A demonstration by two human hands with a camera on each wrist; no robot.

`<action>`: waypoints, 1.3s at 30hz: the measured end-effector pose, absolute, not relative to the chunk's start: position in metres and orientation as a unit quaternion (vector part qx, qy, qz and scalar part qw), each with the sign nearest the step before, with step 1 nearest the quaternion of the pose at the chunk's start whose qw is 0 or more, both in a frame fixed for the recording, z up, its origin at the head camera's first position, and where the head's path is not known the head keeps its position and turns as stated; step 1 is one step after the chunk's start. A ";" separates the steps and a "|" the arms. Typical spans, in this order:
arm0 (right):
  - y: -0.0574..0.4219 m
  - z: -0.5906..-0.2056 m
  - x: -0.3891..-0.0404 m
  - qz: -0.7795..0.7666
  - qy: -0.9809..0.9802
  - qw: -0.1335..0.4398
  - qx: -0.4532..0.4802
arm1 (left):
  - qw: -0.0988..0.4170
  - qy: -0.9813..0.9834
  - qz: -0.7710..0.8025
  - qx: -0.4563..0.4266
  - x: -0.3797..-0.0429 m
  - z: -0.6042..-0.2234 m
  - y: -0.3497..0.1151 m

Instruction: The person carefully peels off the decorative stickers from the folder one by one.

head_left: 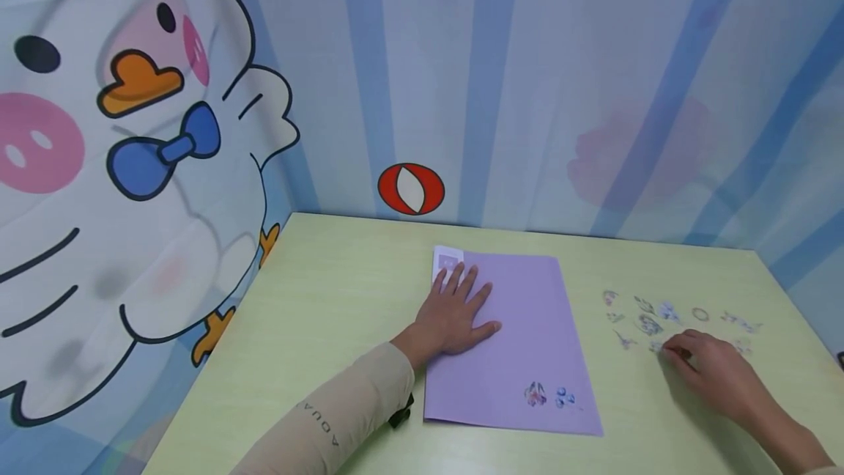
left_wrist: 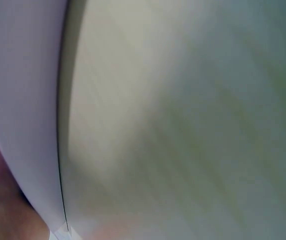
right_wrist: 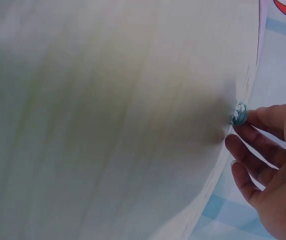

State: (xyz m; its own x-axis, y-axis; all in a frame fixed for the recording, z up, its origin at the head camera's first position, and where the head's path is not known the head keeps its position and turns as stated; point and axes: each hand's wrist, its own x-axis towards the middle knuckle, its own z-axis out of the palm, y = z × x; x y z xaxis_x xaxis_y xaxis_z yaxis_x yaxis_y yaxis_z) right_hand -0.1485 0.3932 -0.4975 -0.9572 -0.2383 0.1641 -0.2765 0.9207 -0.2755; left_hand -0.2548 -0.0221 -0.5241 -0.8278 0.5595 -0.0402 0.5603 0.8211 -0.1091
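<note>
A purple sheet (head_left: 521,328) lies on the table, a white patch with a purple print at its top left corner. My left hand (head_left: 455,310) rests on its left side, fingers spread and straight. Near the sheet's bottom right are a reddish flower sticker (head_left: 535,394) and a blue sticker (head_left: 564,397). My right hand (head_left: 712,372) is low over the loose stickers on the right. In the right wrist view, its thumb and index finger pinch a small teal plant-like sticker (right_wrist: 240,114). The left wrist view shows the sheet's edge (left_wrist: 33,100) but little of the hand.
Several small clear-backed stickers lie right of the sheet, among them a ring-shaped one (head_left: 700,314), a dark round one (head_left: 649,325) and a branch-like one (head_left: 740,322). A printed cloth backdrop (head_left: 422,94) stands along the back edge of the pale table (head_left: 330,299).
</note>
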 end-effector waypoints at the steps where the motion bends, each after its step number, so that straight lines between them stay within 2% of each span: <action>1: 0.393 -0.498 -0.149 0.152 -0.978 0.060 0.128 | 0.003 0.954 -0.058 0.293 -0.255 -0.524 -0.022; 11: 0.393 -0.498 -0.150 0.174 -0.980 0.048 0.087 | 0.004 0.954 -0.067 0.293 -0.255 -0.525 -0.021; 16: 0.393 -0.501 -0.149 0.164 -0.980 0.068 0.095 | 0.003 0.954 -0.068 0.292 -0.256 -0.526 -0.020; 23: 0.395 -0.503 -0.148 0.163 -0.979 0.061 0.103 | 0.001 0.954 -0.062 0.292 -0.255 -0.526 -0.021; 31: 0.392 -0.503 -0.146 0.131 -0.977 0.114 0.122 | 0.001 0.955 -0.062 0.291 -0.254 -0.525 -0.021; 39: 0.362 -0.492 -0.143 0.152 -0.973 0.114 0.130 | 0.000 0.955 -0.065 0.289 -0.255 -0.527 -0.021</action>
